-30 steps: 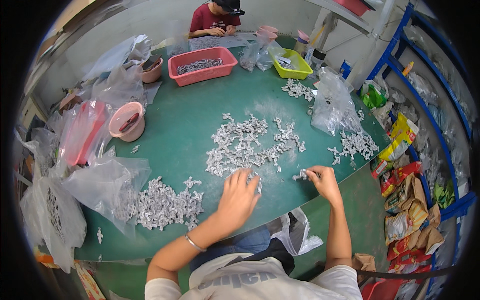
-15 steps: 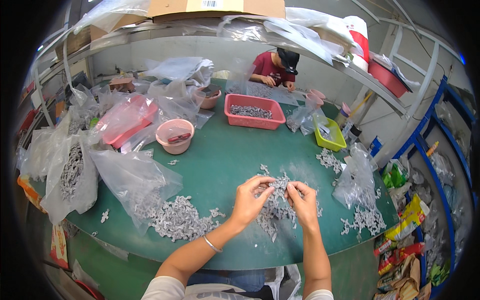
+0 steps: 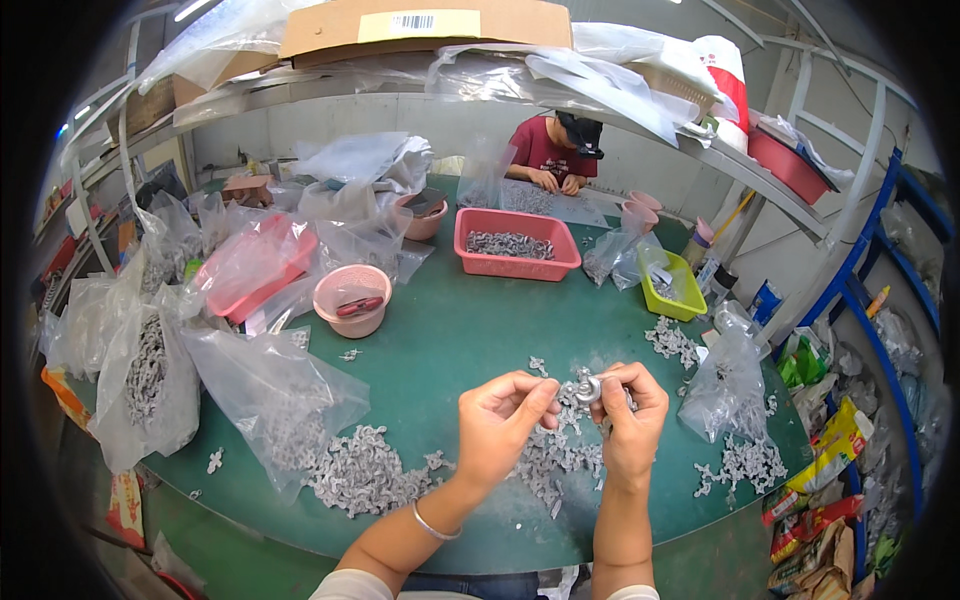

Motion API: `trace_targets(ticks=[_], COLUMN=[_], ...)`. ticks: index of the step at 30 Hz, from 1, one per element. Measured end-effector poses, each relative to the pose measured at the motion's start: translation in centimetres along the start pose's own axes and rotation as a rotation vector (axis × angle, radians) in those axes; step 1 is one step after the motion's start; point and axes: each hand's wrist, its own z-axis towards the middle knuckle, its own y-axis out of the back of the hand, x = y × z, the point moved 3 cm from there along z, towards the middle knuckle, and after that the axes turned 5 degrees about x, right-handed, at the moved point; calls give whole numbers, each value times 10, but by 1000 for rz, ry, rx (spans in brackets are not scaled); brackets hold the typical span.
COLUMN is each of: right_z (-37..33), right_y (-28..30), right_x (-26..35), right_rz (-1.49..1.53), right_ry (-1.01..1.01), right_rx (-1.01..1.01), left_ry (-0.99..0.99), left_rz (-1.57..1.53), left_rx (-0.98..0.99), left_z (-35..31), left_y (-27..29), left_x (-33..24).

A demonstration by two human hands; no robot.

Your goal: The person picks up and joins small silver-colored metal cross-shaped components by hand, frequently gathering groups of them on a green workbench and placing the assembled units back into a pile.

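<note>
My right hand pinches a small, shiny grey metal part between thumb and fingers, above the table. Close beside it, my left hand has its thumb and fingertips pressed together; whatever they hold is too small to make out. Below both hands lies a loose pile of grey parts, partly covered by the hands. A denser heap of similar parts rests left of my left forearm, by the mouth of a clear plastic bag.
The green table carries a red tub of parts, a pink bowl with a red-handled tool, and a yellow-green basket. More parts lie right. A co-worker sits opposite beneath a loaded shelf.
My hands have moved slightly apart and up off the pile. A grey part now shows plainly in my right fingers. The view has shifted a little.
</note>
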Motion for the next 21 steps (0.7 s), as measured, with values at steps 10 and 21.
trace_targets(ticks=[10,21], right_z=[3,4], right_y=[5,7], right_x=[0,6], right_rz=[286,342], right_ry=[-184,-282], right_rx=[27,82], left_ry=[253,164], left_rz=[-144,-115], left_rx=[133,203], left_z=[-17,-21], left_y=[-17,-25], left_x=[2,3])
